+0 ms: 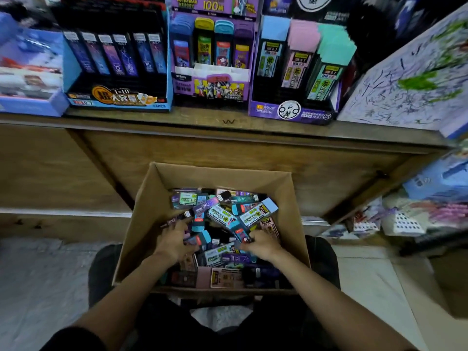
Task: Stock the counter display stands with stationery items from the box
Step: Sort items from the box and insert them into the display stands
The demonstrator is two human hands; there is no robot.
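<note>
An open cardboard box (pixel 152 198) rests on my lap, filled with several small stationery packs (pixel 222 214) in purple, teal, blue and pink. Both hands are down among the packs. My left hand (pixel 174 239) lies on the pile at the left with fingers spread over a dark pack. My right hand (pixel 260 243) pinches a small blue and red pack (pixel 241 234) at the middle. On the wooden counter (pixel 228 122) above stand three display stands: a blue one (pixel 116 97), a purple one (pixel 215 89) and a purple one with pastel cards (pixel 291 110).
A blue box (pixel 30 102) stands at the counter's far left. A scribbled white board (pixel 410 87) leans at the right. More packaged goods (pixel 405 216) lie on a lower shelf at the right. The counter front is a wooden panel (pixel 228 153).
</note>
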